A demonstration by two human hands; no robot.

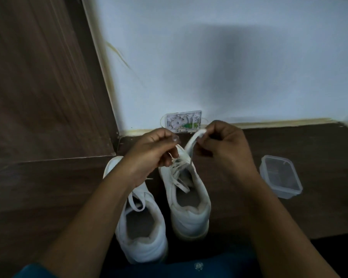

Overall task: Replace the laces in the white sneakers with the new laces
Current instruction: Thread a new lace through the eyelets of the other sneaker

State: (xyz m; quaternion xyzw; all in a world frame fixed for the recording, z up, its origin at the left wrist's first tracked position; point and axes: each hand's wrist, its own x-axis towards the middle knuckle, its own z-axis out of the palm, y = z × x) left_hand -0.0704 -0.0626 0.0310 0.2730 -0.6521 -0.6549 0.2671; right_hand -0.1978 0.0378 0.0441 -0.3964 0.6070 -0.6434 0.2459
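Pinching one lace (pixel 190 143) strand each, left hand (pixel 149 152) and right hand (pixel 224 146) hold them above the right-side sneaker (pixel 191 209), strands running down to its eyelets

Open floor (pixel 235 193) between sneakers (pixel 191 213) and container (pixel 280 177); cabinet (pixel 38 97) blocks the left side.

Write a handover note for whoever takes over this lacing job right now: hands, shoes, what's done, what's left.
Left hand: pinches a strand of the lace above the right-side sneaker.
Right hand: pinches the flat end of that lace, drawn up from the same shoe.
Both sneakers stand side by side on the floor, heels toward the person. The left-side sneaker has a loose lace across its tongue.
Clear container: right of the shoes, apart.
Done: cannot tell whether this lace is old or new.
Left: finish this shoe, then the other.
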